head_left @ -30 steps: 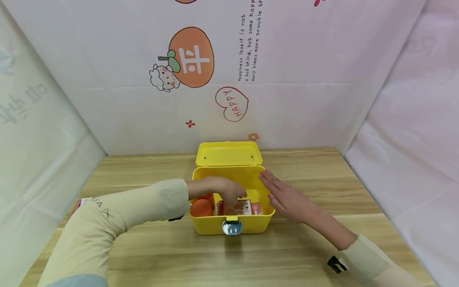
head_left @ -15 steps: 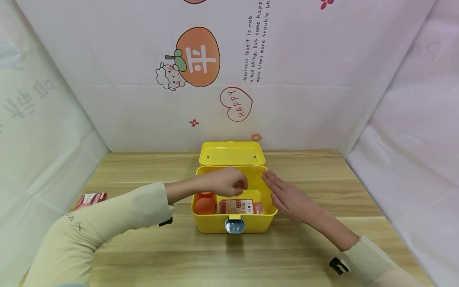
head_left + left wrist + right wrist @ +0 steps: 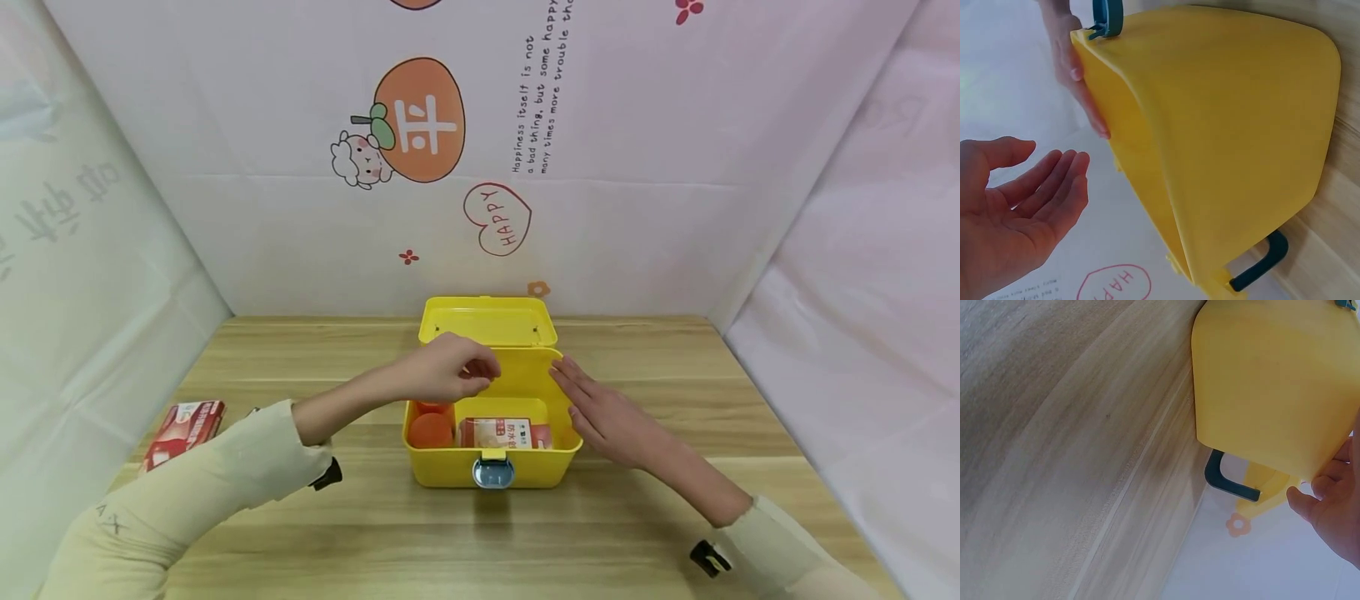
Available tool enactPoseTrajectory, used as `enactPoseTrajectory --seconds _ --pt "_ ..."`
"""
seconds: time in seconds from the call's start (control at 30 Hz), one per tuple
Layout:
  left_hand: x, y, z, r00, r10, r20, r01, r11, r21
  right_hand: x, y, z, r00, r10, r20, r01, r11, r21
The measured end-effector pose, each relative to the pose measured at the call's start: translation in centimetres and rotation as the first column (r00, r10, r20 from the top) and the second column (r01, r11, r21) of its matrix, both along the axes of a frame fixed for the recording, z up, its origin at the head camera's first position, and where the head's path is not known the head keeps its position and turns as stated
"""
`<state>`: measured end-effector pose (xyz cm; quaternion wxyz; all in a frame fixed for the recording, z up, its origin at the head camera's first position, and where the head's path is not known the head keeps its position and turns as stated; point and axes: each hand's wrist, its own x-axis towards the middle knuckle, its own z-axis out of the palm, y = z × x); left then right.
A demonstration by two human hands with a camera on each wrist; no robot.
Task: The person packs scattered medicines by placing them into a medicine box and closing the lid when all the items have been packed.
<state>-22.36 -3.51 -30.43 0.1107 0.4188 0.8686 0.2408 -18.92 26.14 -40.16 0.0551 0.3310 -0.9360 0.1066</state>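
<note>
A yellow box (image 3: 487, 471) stands on the table with its lid (image 3: 487, 323) raised at the back. Inside lie a red and white packet (image 3: 498, 433) and, at the left, orange-red round things (image 3: 431, 431). Over the box's left part hovers my left hand (image 3: 442, 367), its fingers loosely bent and holding nothing; the left wrist view shows the empty palm (image 3: 1025, 212) beside the box's opening. My right hand (image 3: 603, 417) rests on the box's right rim with fingers nearly straight, seen also as a hand (image 3: 1335, 494) at the box's edge in the right wrist view.
A red and white flat box (image 3: 182, 429) lies at the table's left side, partly behind my left sleeve (image 3: 195, 479). Printed white cloth (image 3: 615, 242) rises behind the wooden table (image 3: 637, 350) and along both sides. A dark green handle (image 3: 1263, 262) sticks out from the yellow box.
My left hand has risen out of the box and moved left, uncovering the packet. More of the flat box at the left shows now. My right hand has stayed on the rim.
</note>
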Motion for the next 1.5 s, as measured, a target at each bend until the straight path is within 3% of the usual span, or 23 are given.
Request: enactPoseTrajectory --seconds 0.33,0.83,0.97,1.2,1.5 --pt "1.5 -2.8 0.5 0.998 0.058 -0.005 -0.058 0.997 0.045 0.1 -0.1 0.0 1.0 0.008 -0.016 -0.008 1.0 -0.008" --pt "3.0 -8.4 -0.9 0.985 0.172 -0.019 -0.17 0.982 0.081 0.1 -0.2 0.3 1.0 0.017 -0.02 -0.016 0.999 0.031" --pt "3.2 -10.3 -1.4 0.975 0.218 -0.045 -0.215 0.974 0.075 0.1 -0.2 0.5 0.999 0.025 -0.038 -0.024 0.999 0.044" --pt "3.7 -14.0 -2.3 0.941 0.336 -0.047 -0.334 0.941 0.047 0.0 -0.1 0.7 0.999 0.021 -0.049 -0.018 0.998 0.063" --pt "4.1 -17.5 -4.0 0.909 0.415 -0.046 -0.414 0.91 0.034 -0.1 0.0 0.5 0.999 0.02 -0.034 -0.018 0.998 0.057"
